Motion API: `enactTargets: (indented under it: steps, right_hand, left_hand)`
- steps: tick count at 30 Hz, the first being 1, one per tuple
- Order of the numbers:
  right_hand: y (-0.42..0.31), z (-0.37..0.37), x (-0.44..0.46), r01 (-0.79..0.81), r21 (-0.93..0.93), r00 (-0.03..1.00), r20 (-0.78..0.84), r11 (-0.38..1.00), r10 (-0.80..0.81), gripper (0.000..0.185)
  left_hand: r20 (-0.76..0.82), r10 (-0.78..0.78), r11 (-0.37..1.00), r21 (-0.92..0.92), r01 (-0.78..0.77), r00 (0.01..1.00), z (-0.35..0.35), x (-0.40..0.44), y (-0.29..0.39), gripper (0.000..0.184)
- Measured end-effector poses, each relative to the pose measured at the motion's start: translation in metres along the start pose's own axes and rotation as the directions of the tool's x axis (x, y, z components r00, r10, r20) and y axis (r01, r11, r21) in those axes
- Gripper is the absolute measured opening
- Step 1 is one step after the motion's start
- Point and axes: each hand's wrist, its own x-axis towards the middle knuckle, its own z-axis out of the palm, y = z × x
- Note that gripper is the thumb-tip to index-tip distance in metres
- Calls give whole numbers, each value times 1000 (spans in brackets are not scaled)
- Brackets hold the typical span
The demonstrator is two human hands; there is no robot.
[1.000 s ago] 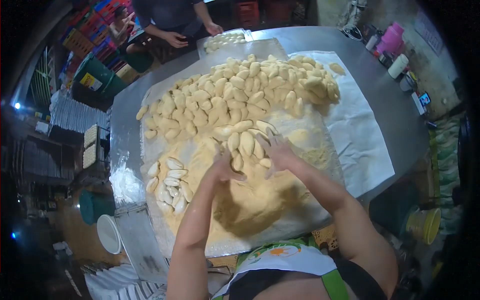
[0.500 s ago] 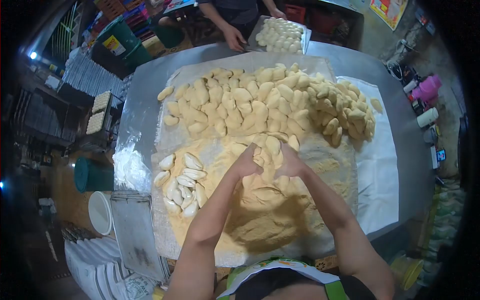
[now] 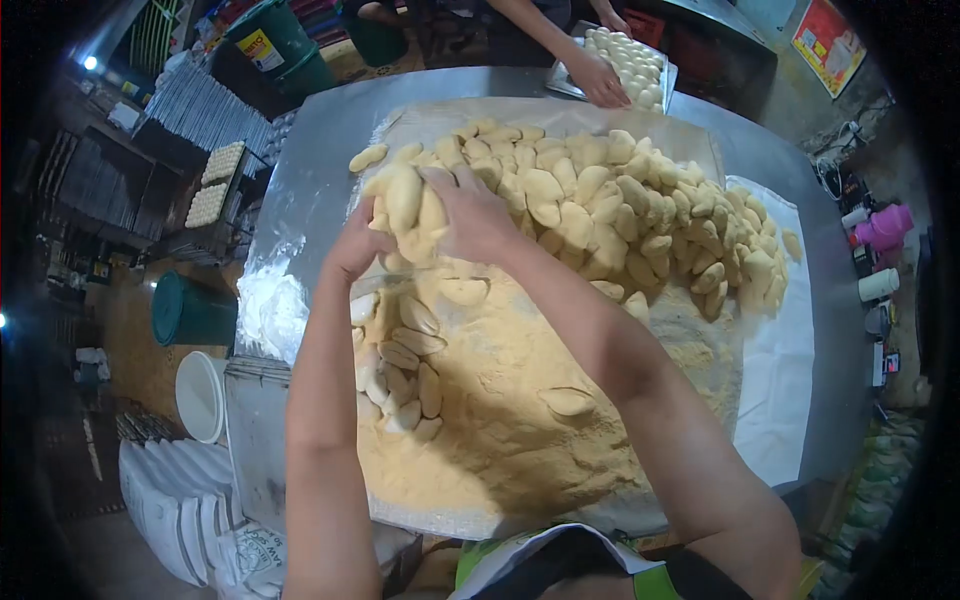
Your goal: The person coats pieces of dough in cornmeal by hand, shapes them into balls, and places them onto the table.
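Observation:
My left hand (image 3: 360, 243) and my right hand (image 3: 472, 216) are cupped around a cluster of crumb-coated dough pieces (image 3: 405, 205), at the left end of a large heap of similar dough pieces (image 3: 580, 215). The fingers curl round the cluster from both sides. Under my left forearm lies a group of paler, shiny dough pieces (image 3: 372, 376), partly hidden by the arm. A single coated dough piece (image 3: 566, 401) rests on the layer of yellow crumbs (image 3: 500, 440), and another dough piece (image 3: 463, 291) is just below my hands.
Across the metal table (image 3: 330, 125), a person's hand (image 3: 598, 80) is at a tray (image 3: 564, 86) of round dough balls. White flour (image 3: 272, 312) is at the left edge. A white cloth (image 3: 775, 370) lies right. A white bucket (image 3: 200, 398) and green bin (image 3: 185, 308) stand left.
Both hands have moved from the middle of the crumbs up and left to the heap's left end, bringing dough pieces. The view has shifted. The other person's tray now sits at the table edge.

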Motion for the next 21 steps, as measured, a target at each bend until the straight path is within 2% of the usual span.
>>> enactTargets:
  steps: [2,3,4,5,7,10,11,12,13,14,15,17,18,20,21]
  right_hand:
    - [18,41,22,51,-334,988,-121,941,-96,90]
    - [27,58,28,56,-490,974,-167,870,-156,87]
    - [36,70,31,55,-490,974,-164,870,-154,87]
    - [45,82,30,108,-525,959,-169,844,-228,83]
    - [61,87,15,171,-604,922,-181,778,-343,77]
    - [73,64,-32,126,-553,939,-200,824,-279,70]
    - [66,47,-44,129,-518,941,-206,846,-270,67]
    - [64,22,-60,-36,-446,997,-83,895,-2,61]
    - [66,-6,-83,-212,-389,965,65,896,256,55]
    - [97,-12,-110,-218,-435,973,-33,874,226,53]
    - [128,-12,-140,-232,-477,972,-129,848,194,51]
    - [148,-19,-191,-267,-596,936,-346,757,57,42]
    - [160,-16,-208,-278,-591,932,-357,758,64,42]
    - [188,-4,-231,-280,-486,905,-422,828,59,42]
    - [194,-3,-242,-272,-430,891,-451,861,56,43]
  left_hand:
    - [45,-2,997,-76,6,999,-12,15,-38,95]
    - [-30,-21,999,44,22,999,-11,24,-66,98]
    - [-103,-31,986,161,48,994,-5,30,-86,101]
    - [-172,-34,959,273,81,984,-4,34,-103,104]
    - [-144,-48,951,297,89,988,2,29,-104,106]
    - [-90,-48,935,346,76,995,20,16,-92,112]
    - [-111,6,930,365,35,994,24,9,-84,111]
    - [-136,54,923,385,2,989,27,-1,-77,111]
    - [-164,101,913,407,-26,981,30,-12,-74,110]
    - [-156,102,911,412,-29,982,39,-19,-74,110]
    - [-190,198,840,538,-67,962,53,-26,-76,107]
    - [-209,406,643,757,-116,890,89,-36,-75,100]
    - [-196,409,636,761,-125,891,112,-45,-68,100]
    - [-82,275,498,865,-69,958,151,-60,-50,82]
    - [-79,278,490,869,-71,957,153,-64,-47,82]
